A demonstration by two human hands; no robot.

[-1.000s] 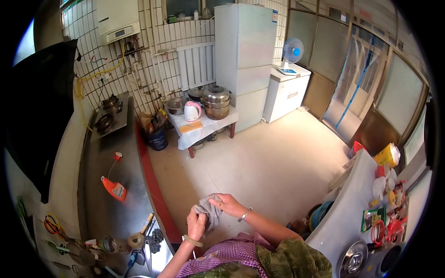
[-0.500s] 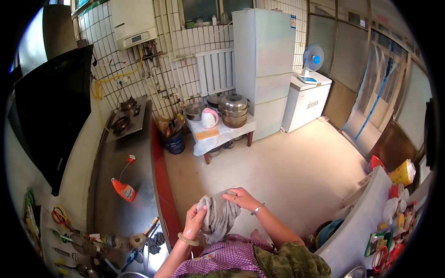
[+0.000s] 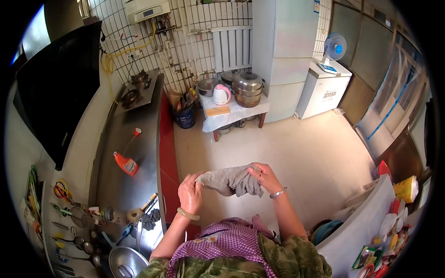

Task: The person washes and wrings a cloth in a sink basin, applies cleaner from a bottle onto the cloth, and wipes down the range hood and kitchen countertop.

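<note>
A grey cloth [image 3: 227, 180] is stretched sideways in the air in front of the purple checked apron. My left hand [image 3: 190, 192], with a pale bangle on its wrist, grips the cloth's left end. At the other end my right hand [image 3: 265, 178], with a silver bracelet, pinches the cloth between thumb and fingers. To the left, an orange spray bottle [image 3: 126, 164] lies on the metal counter [image 3: 143, 153], its red spray head [image 3: 137, 132] off and joined to it by a thin tube.
A low table [image 3: 241, 112] holds pots and a pink-white kettle [image 3: 222, 94]. A stove [image 3: 143, 92] is at the counter's far end. Utensils and a dark scrubber [image 3: 150, 218] lie at near left; jars and packets crowd the right-hand surface [image 3: 343, 241].
My hands have moved apart and forward, pulling the bunched cloth out wide between them. The camera view has tilted down, so a metal lid shows at the lower left.
</note>
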